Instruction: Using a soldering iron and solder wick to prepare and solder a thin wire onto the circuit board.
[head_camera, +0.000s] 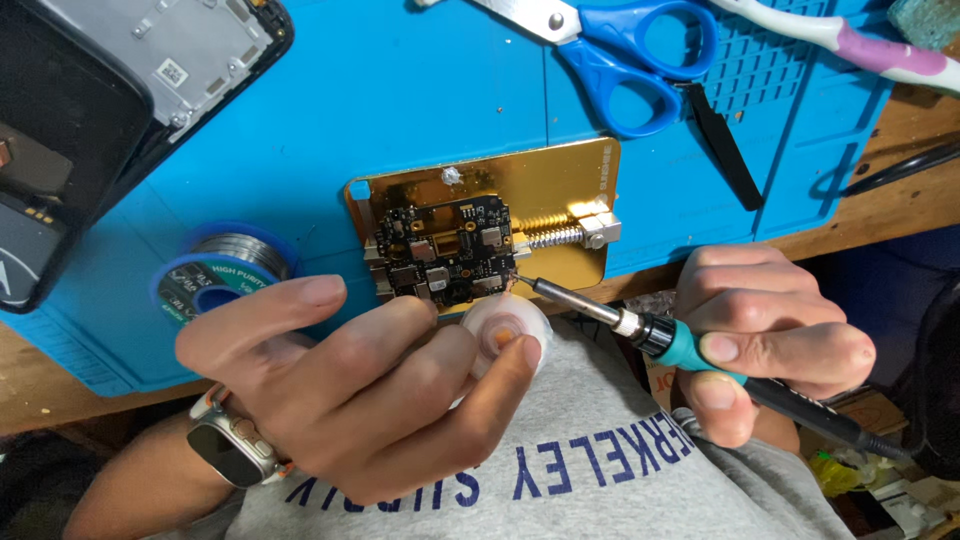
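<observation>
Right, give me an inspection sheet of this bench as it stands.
Surface: blue work mat on a wooden bench.
Job's things: dark circuit board clamped in a gold holder; soldering iron tip at the board's right edge; small white round spool below the board.
Clutter: solder reel, blue-handled scissors, opened phone body, black pry tool, white and purple toothbrush.
Hands: left hand, wearing a wristwatch, pinches the spool; right hand grips the iron's handle.
Cables: iron's black lead runs off right.
Surroundings: grey sweatshirt below; mixed items lower right, unclear.
</observation>
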